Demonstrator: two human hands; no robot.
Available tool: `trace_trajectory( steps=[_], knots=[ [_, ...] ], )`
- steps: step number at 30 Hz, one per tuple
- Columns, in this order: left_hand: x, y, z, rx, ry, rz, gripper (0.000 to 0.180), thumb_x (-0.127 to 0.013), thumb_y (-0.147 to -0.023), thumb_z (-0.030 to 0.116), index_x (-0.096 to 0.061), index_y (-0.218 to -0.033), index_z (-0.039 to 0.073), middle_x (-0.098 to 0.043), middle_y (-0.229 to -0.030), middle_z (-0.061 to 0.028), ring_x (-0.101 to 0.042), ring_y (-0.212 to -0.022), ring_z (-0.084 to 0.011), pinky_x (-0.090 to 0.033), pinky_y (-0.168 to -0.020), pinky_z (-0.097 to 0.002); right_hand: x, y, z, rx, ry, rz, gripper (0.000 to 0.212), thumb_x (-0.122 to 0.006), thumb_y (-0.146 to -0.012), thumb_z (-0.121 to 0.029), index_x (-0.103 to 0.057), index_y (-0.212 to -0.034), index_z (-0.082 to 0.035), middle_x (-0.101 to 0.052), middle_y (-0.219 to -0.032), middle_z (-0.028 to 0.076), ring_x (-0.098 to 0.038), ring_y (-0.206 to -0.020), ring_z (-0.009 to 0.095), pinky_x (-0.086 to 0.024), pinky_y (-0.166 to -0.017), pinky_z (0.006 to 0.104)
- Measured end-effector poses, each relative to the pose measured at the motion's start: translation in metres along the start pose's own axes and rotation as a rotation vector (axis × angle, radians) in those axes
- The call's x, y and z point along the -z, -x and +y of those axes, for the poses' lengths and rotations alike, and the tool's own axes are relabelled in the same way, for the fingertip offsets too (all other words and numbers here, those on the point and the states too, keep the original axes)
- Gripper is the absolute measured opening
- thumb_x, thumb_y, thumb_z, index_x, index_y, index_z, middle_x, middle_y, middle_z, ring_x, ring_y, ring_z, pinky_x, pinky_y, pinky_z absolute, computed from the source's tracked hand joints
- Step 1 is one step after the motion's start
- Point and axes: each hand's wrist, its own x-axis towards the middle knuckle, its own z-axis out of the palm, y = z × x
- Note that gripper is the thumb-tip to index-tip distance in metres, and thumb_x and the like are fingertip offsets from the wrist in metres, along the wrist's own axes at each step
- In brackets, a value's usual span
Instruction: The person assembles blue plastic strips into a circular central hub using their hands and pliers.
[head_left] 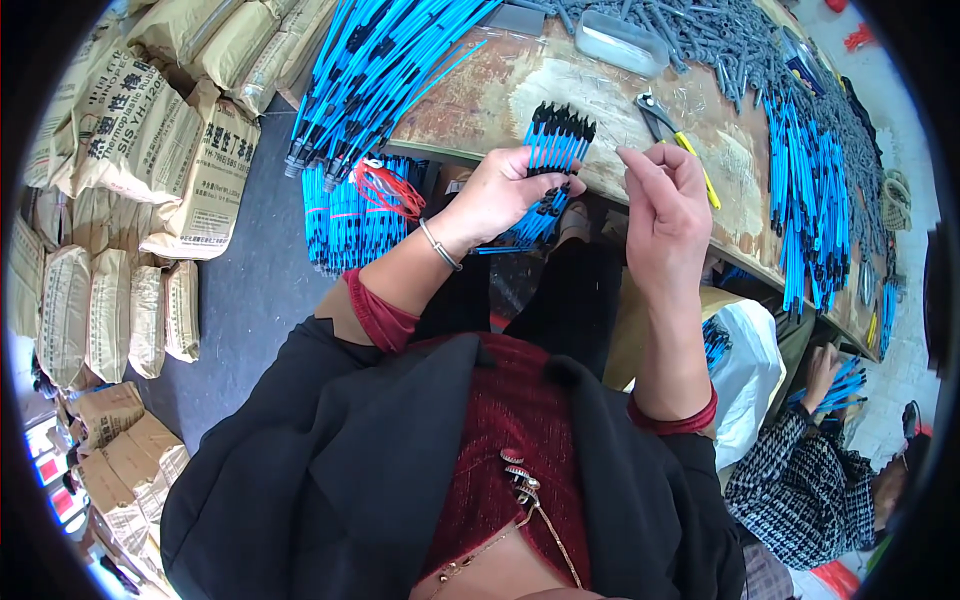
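My left hand (490, 200) is wrapped round a small bundle of thin blue rods with black ends (557, 148), held upright just over the table's near edge. Black tips stand in a row above my fingers, and more black ends stick out below. To the right of the bundle, apart from it, my right hand (672, 200) is raised with the index finger stretched out and the other fingers loosely bent. I see nothing in it. Behind this hand, cutting pliers with yellow handles (698, 165) lie on the wooden table (470, 110).
Loose blue rods (385, 70) pile up at the table's left, with tied bundles (350, 225) below. Grey plastic parts (690, 40) heap at the back beside a clear tray (620, 45). More rods (805, 200) lie right, near a co-worker (810, 480). Paper sacks (140, 150) stand left.
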Motion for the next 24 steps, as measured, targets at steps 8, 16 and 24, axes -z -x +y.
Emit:
trace_trajectory(
  steps=[8, 16, 24],
  knots=[
    [-0.001, -0.002, 0.001, 0.009, -0.042, 0.001, 0.018, -0.052, -0.088, 0.000, -0.060, -0.104, -0.001, -0.066, -0.091, -0.0081, -0.062, -0.088, -0.0131, -0.049, -0.078, -0.0257, -0.005, -0.006, 0.002, -0.001, 0.063, 0.017, 0.019, -0.061, -0.078, 0.004, -0.066, -0.094, -0.005, -0.053, -0.084, 0.006, -0.052, -0.070, 0.015, -0.042, -0.061, 0.0248],
    [-0.001, -0.001, 0.003, 0.008, -0.033, -0.004, 0.019, -0.052, -0.087, -0.001, -0.060, -0.105, 0.000, -0.066, -0.091, -0.0079, -0.062, -0.087, -0.0127, -0.049, -0.076, -0.0253, -0.008, -0.009, 0.003, -0.001, 0.051, -0.013, 0.018, -0.061, -0.079, 0.004, -0.066, -0.094, -0.004, -0.054, -0.083, 0.006, -0.052, -0.070, 0.015, -0.042, -0.061, 0.0242],
    [0.003, -0.003, 0.002, 0.002, 0.004, -0.020, 0.021, -0.052, -0.087, -0.003, -0.060, -0.106, 0.000, -0.066, -0.091, -0.0076, -0.062, -0.087, -0.0128, -0.048, -0.076, -0.0250, -0.015, -0.008, 0.009, -0.034, -0.073, 0.054, 0.017, -0.059, -0.080, 0.005, -0.064, -0.095, -0.002, -0.054, -0.080, 0.007, -0.053, -0.070, 0.017, -0.043, -0.061, 0.0247]
  ],
)
